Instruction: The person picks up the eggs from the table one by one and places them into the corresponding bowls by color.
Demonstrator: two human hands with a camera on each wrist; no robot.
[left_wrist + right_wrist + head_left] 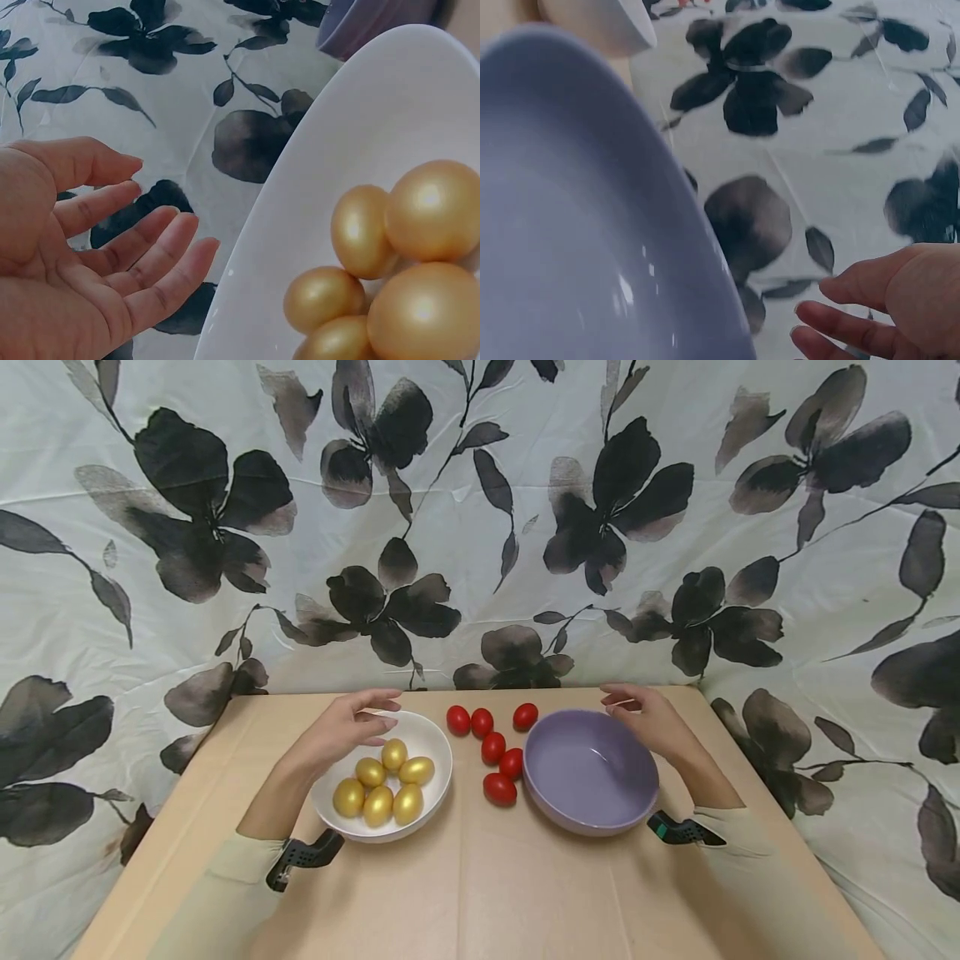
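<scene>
My left hand [345,724] hovers over the far left rim of a white bowl [433,739], its fingers loosely bent and holding nothing. Several golden eggs [377,806] lie inside that bowl; the left wrist view shows them [429,304] close up beside the hand. On the other side, my right hand [651,720] is at the far right rim of a purple bowl [588,768], fingers relaxed around nothing. The purple bowl has nothing in it. Between the bowls lie several glossy red egg-shaped pieces [492,748] on the table. Whether either hand touches a rim, I cannot tell.
Both bowls stand on a light wooden table [480,893]. Behind it and along its sides hangs a white cloth [495,635] with dark flower prints. Each wrist wears a black strap [315,850] over a pale sleeve.
</scene>
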